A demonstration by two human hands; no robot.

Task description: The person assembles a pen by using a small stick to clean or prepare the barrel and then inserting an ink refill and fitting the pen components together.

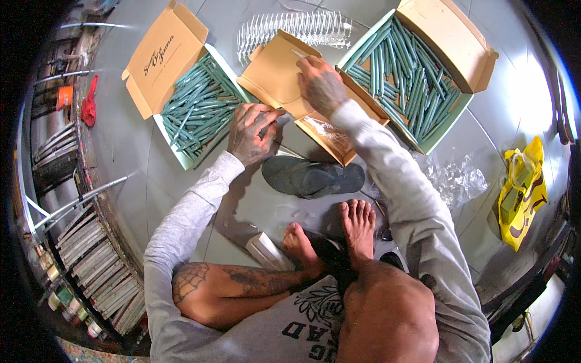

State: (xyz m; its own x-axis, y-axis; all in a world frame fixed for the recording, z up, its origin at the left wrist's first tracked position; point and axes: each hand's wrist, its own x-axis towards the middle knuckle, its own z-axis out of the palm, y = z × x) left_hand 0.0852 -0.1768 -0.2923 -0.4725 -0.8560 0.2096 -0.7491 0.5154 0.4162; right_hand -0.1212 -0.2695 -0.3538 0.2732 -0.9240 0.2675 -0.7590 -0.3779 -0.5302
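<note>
A small brown cardboard box lies unfolded in front of me, its lid [275, 66] tilted away and a printed flap [327, 138] toward me. My right hand [321, 85] is over this box with curled fingers; a thin pale tip shows beyond them, too small to name. At the box's near left corner, my left hand [253, 130] has bent fingers drawn together; what they pinch, if anything, is hidden. Two larger open cardboard boxes flank it, the left one [166, 60] and the right one [451, 36]. Both are filled with slim dark green sticks [203, 106].
Clear spiked plastic strips [293, 33] lie behind the boxes. Nearer are a black flip-flop [311, 176], crumpled clear plastic [457, 181] and a white block [266, 251] beside my feet. A yellow bag [521, 193] sits at right; a rack of stacked slats [100, 266] lines the left.
</note>
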